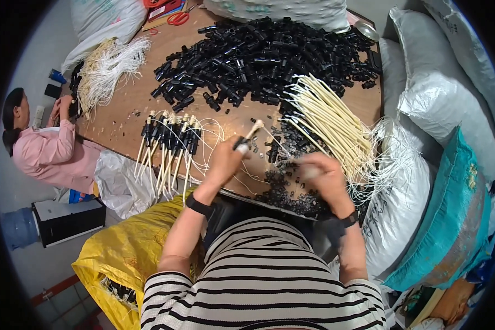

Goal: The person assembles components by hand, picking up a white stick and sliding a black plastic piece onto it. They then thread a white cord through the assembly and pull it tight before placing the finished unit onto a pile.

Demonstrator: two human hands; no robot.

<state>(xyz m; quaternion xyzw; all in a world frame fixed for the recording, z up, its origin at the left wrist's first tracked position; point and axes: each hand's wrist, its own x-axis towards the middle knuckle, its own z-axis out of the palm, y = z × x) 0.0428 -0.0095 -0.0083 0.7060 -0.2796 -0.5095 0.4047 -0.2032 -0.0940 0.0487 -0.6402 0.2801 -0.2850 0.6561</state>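
At the centre of the frame, the left hand (226,160) grips a cream rod (253,131). The right hand (325,173), right of centre, is blurred; I cannot tell whether it holds something. Black fittings (253,60) lie heaped at upper middle.

**Brown tabletop (113,126) under heaped black tubular fittings (242,66)**

The heap fills the far side. A bundle of cream rods (330,121) lies at right; small clear and dark pieces (291,192) scatter along the near edge. At left lie a row of corded black-and-cream assemblies (170,135) and a white cord bunch (113,71), with red-handled scissors (178,18) beyond.
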